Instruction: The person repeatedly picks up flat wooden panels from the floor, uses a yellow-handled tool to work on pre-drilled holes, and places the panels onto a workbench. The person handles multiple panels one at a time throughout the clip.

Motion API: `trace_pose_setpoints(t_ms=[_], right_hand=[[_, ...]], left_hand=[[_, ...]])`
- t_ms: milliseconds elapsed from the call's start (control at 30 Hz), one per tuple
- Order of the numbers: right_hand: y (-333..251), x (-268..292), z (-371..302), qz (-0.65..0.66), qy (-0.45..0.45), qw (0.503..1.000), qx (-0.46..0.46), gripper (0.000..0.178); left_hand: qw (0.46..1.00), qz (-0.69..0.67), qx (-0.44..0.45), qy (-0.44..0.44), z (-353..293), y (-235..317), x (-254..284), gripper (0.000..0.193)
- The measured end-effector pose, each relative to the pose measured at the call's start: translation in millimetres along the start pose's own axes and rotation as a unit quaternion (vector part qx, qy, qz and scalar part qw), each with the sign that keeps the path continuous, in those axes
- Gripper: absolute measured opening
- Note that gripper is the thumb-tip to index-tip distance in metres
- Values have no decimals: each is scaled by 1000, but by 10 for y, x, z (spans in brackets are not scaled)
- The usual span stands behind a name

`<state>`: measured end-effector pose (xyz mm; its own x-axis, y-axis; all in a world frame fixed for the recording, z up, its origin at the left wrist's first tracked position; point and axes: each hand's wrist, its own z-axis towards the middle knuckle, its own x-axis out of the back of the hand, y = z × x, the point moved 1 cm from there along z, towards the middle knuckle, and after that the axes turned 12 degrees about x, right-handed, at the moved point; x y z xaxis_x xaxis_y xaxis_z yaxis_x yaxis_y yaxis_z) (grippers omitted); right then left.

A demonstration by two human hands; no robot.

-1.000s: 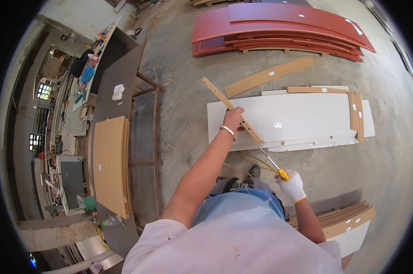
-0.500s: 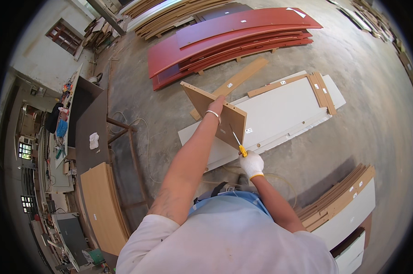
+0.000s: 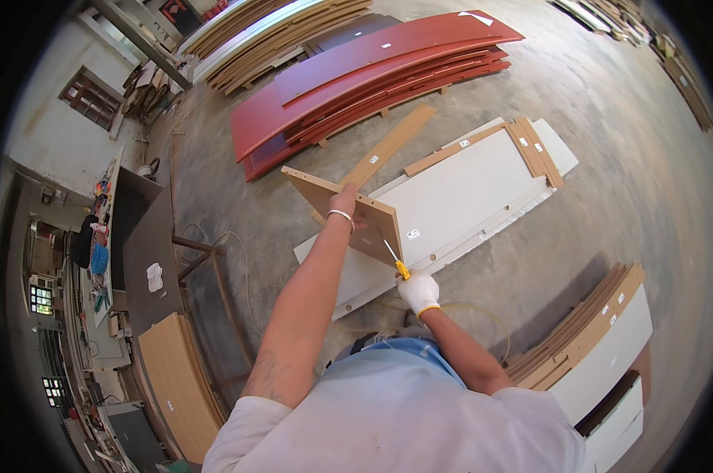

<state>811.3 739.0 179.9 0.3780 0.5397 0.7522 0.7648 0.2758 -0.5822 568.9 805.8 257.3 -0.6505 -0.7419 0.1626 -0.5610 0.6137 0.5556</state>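
My bare left hand (image 3: 345, 203) grips the upper edge of a brown wooden panel (image 3: 325, 197), a bracelet round its wrist. The panel stands on edge over a long white board (image 3: 459, 185), with small holes along its top edge. In my right hand (image 3: 418, 292), which wears a white knitted glove, is a screwdriver (image 3: 402, 270) with a yellow handle. Its shaft points up and left in front of the panel's near face; whether the tip touches the panel I cannot tell. A narrow wooden strip (image 3: 388, 147) lies beyond the panel.
Stacked red panels (image 3: 372, 75) lie on the floor ahead. Brown and white boards (image 3: 585, 347) are piled at my right. To my left are a dark-topped table (image 3: 148, 236) with a white cloth (image 3: 155, 276) and a stack of wooden boards (image 3: 175, 378). A thin hose (image 3: 498, 319) trails over the floor.
The whole view has shifted, so the surroundings sit lower and further left. Both hands keep their hold on the panel and the screwdriver.
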Motion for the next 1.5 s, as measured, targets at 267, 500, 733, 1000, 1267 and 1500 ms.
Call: trace_pose_setpoints(t_ms=[267, 500, 733, 1000, 1267, 1500], right_hand=[[112, 5, 97, 11, -45, 999, -2, 38], [60, 265, -136, 63, -26, 996, 53, 33], [1235, -89, -206, 5, -146, 989, 3, 36], [1296, 158, -463, -4, -248, 962, 112, 33], [1143, 448, 48, -31, -357, 916, 178, 31], [1643, -499, 437, -157, -323, 927, 106, 36]], left_hand=[[1000, 0, -14, -17, 118, 30, 10, 61], [995, -47, -62, 61, 343, -63, 206, 50], [988, -122, -2, 98, 243, -219, 200, 38], [973, -201, -34, 107, -59, -864, 922, 38], [965, -252, 18, 76, -284, -1613, 1598, 35], [932, -332, 108, 101, -455, -2541, 2280, 36]])
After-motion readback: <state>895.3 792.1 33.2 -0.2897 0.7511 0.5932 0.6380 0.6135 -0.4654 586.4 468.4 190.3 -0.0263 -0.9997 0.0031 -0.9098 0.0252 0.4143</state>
